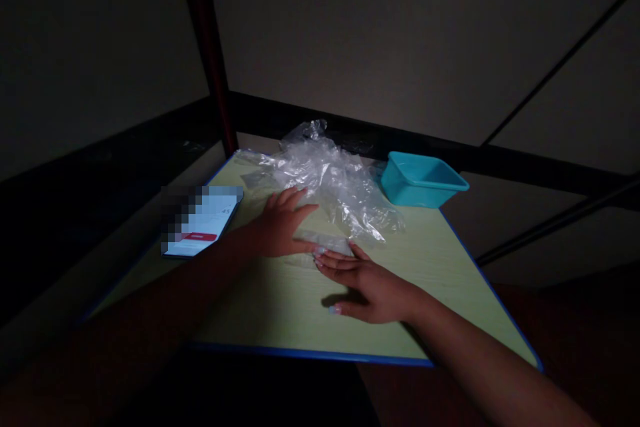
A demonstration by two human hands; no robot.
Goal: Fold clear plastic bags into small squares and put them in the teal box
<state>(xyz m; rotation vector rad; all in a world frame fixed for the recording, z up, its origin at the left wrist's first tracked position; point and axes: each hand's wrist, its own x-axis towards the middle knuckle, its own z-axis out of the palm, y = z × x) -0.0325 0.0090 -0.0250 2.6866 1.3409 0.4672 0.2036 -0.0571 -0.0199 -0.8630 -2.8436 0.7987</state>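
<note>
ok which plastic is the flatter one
The small piece at the right hand: it lies flat on the table, while the bigger heap behind it is crumpled and stands up.

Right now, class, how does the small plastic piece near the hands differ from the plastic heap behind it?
The small plastic piece lies mostly flat; the plastic heap is crumpled and raised. The piece is far smaller than the heap. The piece lies at the right hand's fingertips; the heap sits farther back. Both are see-through and on the table.
</note>
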